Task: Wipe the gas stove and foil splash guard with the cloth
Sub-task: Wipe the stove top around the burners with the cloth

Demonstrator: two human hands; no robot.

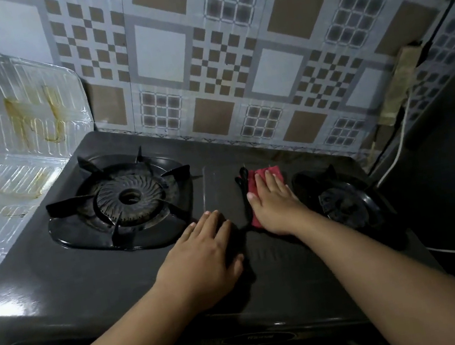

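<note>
A black two-burner gas stove (57, 279) fills the middle of the view. My right hand (273, 203) presses flat on a red cloth with black trim (268, 172), which lies on the stove top between the two burners. My left hand (204, 254) rests flat on the stove top just left of it, fingers straight. The foil splash guard (30, 115) stands at the stove's left side, bent over at its base, with brown grease streaks on it.
The large left burner (129, 197) has a pronged pan support. The smaller right burner (342, 201) sits beside my right wrist. A patterned tile-print wall (230, 51) rises behind the stove. A white cable (397, 150) runs down the dark wall at the right.
</note>
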